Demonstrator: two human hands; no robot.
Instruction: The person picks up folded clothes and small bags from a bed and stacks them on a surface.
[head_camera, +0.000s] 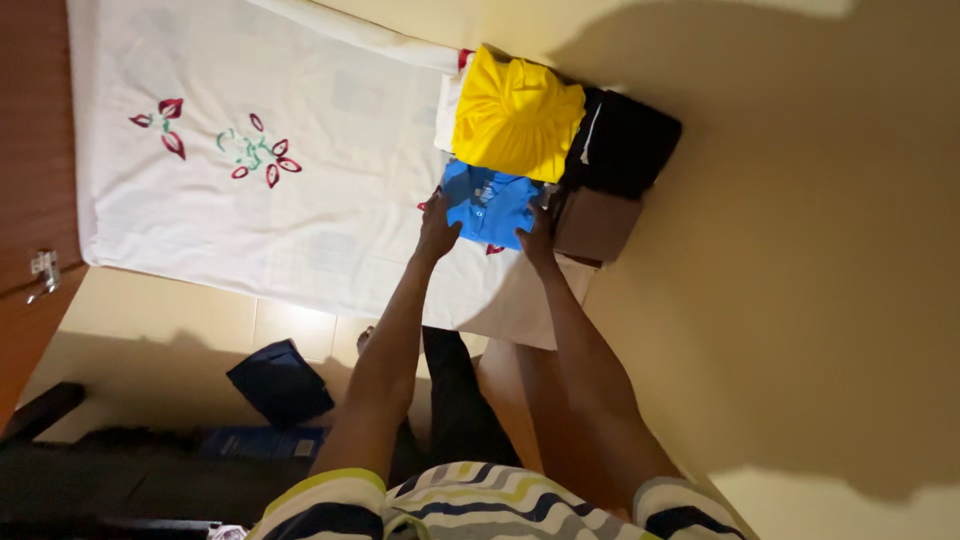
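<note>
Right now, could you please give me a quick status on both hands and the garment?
Left hand and right hand both flat on folded blue collared shirt. Folded yellow garment stacked just beyond. Nothing in the way.

This is a bedroom in a home. A bed with a white sheet embroidered with red and green flowers (250, 180) fills ten o'clock, folded clothes stacked at one o'clock, pale floor tiles (160, 320) and a brown wooden door (30, 150) at nine o'clock.
</note>
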